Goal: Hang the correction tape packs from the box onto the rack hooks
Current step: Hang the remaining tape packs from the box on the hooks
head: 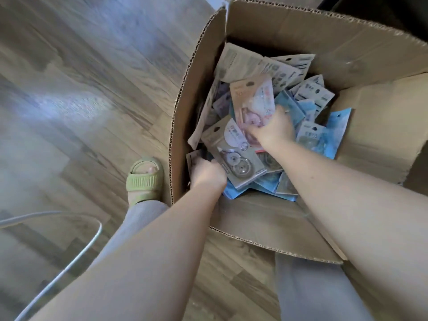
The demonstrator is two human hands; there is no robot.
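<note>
Inside box, mid-pile: pink pack (pixel 253 101) lies uppermost, tilted, among loose correction tape packs (pixel 322 126).
Right hand (pixel 273 129): fingers curled onto pink pack's near end; grip looks partial.
Left hand (pixel 207 173): closed around packs at box's near-left wall.
Box (pixel 301 31): open, on floor (pixel 81 89).
Advice: pinch card edges, keep hang-holes aligned and clear.
Rack: not in view.

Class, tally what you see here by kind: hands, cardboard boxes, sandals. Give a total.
Hands: 2, the left hand and the right hand
Cardboard boxes: 1, the box
Sandals: 1, a green sandal
Total: 4
</note>
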